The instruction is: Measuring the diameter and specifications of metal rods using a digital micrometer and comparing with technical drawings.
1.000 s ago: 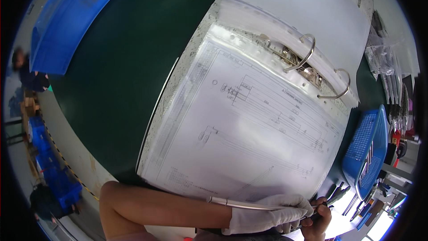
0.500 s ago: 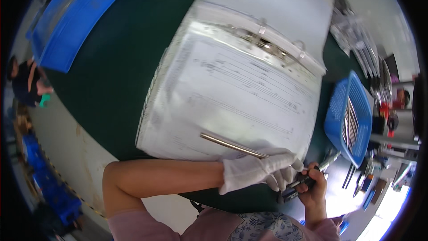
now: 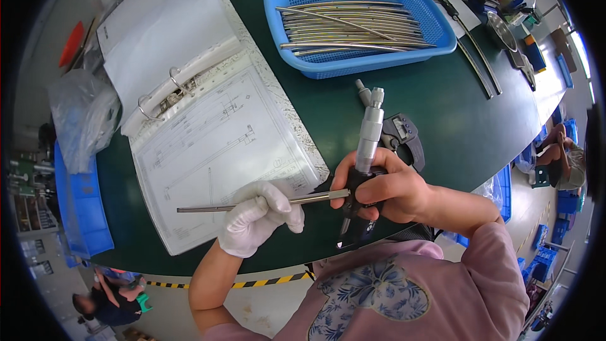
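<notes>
My left hand (image 3: 255, 220), in a white glove, is closed around a slim metal rod (image 3: 208, 208) lying nearly level. Its right end has a short flat-looking section and meets the micrometer (image 3: 368, 131) at my right hand's fingertips. Bare, my right hand (image 3: 399, 191) wraps the micrometer's dark frame, with the silver thimble pointing up and away. My fingers hide the measuring gap, so contact between rod and jaws cannot be made out. Under the left hand lies an open ring binder (image 3: 208, 145) with drawings in plastic sleeves.
A blue basket (image 3: 360, 69) of several metal rods stands beyond my right hand. Another micrometer (image 3: 404, 136) rests on the green table (image 3: 480, 145); a caliper (image 3: 464, 25) lies farther right. A blue bin (image 3: 82, 215) and plastic bags (image 3: 85, 107) flank the binder. Other people sit at both sides.
The view has swung right, bringing the whole basket and second micrometer into sight. Both hands still hold the rod and the micrometer, which now shows more clearly with its thimble pointing away.
</notes>
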`<state>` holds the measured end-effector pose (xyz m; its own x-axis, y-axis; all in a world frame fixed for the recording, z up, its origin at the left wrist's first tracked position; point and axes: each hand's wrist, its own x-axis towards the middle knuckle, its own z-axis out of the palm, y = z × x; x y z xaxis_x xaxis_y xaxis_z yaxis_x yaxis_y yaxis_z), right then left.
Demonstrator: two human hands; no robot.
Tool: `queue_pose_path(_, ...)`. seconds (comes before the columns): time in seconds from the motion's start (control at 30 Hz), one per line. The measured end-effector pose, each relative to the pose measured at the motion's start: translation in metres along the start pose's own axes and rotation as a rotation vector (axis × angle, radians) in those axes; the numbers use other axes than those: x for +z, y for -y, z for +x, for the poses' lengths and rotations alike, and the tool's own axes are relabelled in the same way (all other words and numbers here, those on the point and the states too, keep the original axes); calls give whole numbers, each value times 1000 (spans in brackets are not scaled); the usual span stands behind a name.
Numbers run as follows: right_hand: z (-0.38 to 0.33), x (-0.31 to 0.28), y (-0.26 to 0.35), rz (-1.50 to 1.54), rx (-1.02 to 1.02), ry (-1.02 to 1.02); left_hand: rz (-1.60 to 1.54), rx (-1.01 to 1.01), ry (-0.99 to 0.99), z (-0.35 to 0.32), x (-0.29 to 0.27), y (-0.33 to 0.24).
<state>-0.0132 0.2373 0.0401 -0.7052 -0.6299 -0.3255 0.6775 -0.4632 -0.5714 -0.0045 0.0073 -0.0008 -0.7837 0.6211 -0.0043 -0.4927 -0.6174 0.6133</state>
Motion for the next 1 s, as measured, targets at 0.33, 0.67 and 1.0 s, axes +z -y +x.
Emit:
queue_pose_path(0.33,-29,-8,18,-158,-91,15,27,32,62,25,31,13)
queue_pose_path(0.67,-69,-42,42,-149,-205,-155,90,17,99,73,61,40)
queue_pose_path(1.0,-85,-141,127,-630,-375,-865,150,88,69,78,35,24)
